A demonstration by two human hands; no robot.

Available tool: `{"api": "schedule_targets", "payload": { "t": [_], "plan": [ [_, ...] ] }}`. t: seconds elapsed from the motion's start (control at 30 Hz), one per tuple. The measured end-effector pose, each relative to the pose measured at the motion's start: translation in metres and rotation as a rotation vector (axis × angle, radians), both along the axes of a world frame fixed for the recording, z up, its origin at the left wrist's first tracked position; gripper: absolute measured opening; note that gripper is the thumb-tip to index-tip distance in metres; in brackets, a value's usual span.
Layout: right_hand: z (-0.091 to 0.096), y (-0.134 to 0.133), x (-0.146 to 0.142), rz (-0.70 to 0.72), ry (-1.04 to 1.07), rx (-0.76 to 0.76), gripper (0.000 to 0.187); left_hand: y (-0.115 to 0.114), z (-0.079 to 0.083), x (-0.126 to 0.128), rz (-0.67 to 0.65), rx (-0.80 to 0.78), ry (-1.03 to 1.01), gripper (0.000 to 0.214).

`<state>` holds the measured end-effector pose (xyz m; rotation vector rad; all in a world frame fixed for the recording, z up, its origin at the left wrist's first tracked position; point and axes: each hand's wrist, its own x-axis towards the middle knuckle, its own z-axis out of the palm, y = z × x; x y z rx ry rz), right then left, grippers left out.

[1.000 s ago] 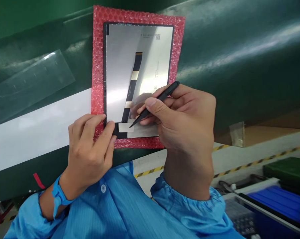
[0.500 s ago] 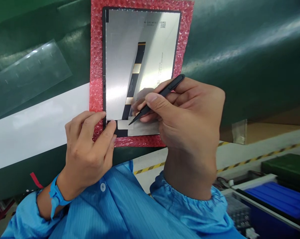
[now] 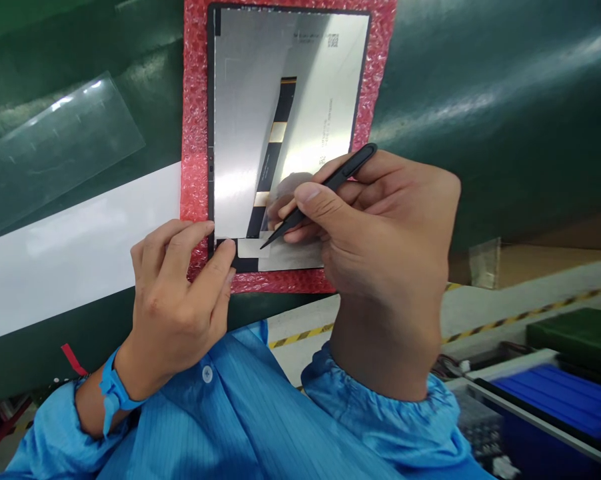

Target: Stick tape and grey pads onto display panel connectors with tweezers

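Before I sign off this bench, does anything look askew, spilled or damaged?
No spill or clear damage shows. The black flex cable slants across the back of the display panel, not square with its edges, possibly by design. A red strip beside the blue wristband looks stray.

Cool light, apparently from overhead, falls across a moderately bright workspace, laying a long streak of glare over the green mat at far right and near-white patches on the silvery panel, which dimly mirrors the right hand. Glints line the far edge of a clear plastic sheet at left. Soft shadow darkens the right wrist; the blue bin, near right, looks smeared and stretched.
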<state>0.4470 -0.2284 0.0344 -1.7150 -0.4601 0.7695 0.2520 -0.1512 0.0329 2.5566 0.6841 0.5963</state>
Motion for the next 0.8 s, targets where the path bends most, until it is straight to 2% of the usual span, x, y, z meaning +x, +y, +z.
{"api": "schedule_targets", "payload": {
  "t": [0.8],
  "plan": [
    [0.0040,0.0037,-0.0064,-0.065,-0.037,-0.021,0.014,-0.0001,0.0014,0.0013,-0.027,0.050,0.075,0.031]
  ]
}}
